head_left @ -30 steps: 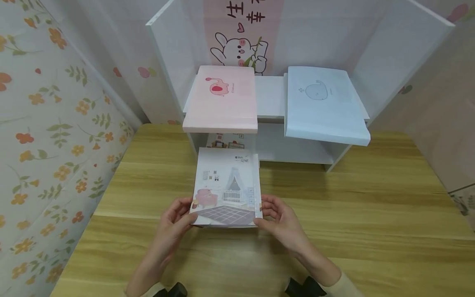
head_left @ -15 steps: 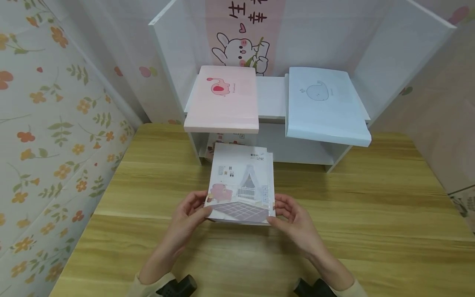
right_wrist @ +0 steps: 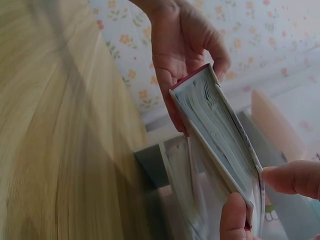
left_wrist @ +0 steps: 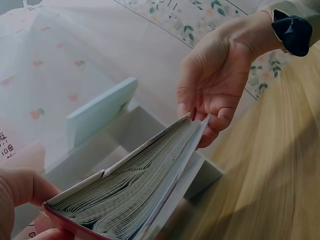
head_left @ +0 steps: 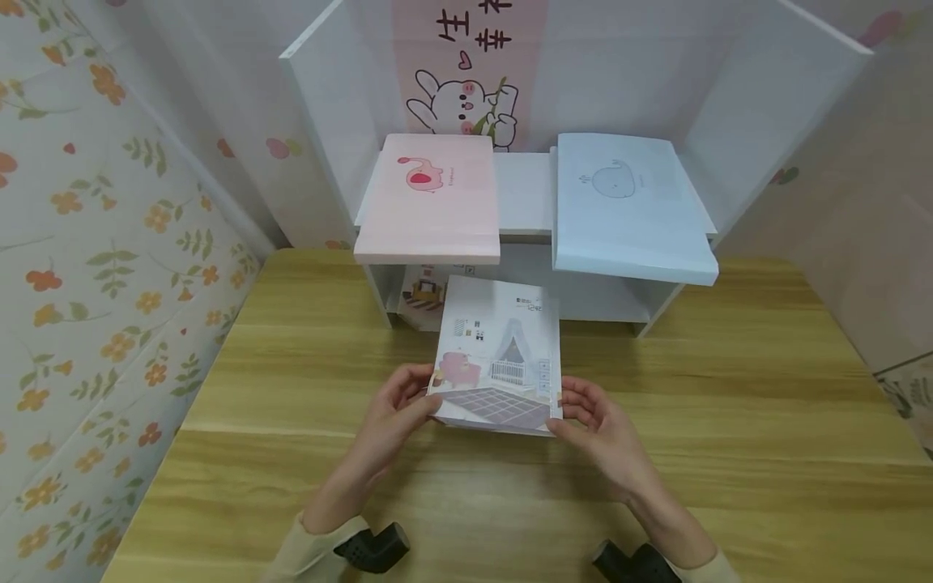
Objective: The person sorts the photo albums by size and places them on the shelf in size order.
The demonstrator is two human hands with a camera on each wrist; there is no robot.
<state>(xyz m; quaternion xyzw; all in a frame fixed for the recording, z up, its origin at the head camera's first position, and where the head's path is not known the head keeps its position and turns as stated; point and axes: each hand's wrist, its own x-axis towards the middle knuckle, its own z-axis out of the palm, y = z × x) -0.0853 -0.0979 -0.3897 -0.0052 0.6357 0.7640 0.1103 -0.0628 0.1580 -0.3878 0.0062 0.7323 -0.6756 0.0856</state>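
A thick photo album [head_left: 503, 348] with a pale cover, printed with a pink armchair and a tent-like canopy, is held above the table in front of the shelf. My left hand [head_left: 394, 421] grips its left near corner, thumb on top and fingers beneath. At the right near corner my right hand [head_left: 605, 437] pinches it the same way. Both wrist views show the edges of many stacked sleeve pages [left_wrist: 130, 190] between the covers. The red spine [right_wrist: 192, 77] lies on my left hand's side.
A white two-level shelf [head_left: 525, 190] stands at the back of the wooden table [head_left: 729, 429]. On its upper level lie a pink elephant album [head_left: 433, 202] and a light blue whale album [head_left: 630, 210], both overhanging the front. Another printed album [head_left: 419, 304] lies on the lower level, left.
Both hands have carried the album to the right and slightly toward the shelf. More of the album on the lower level now shows at its left.
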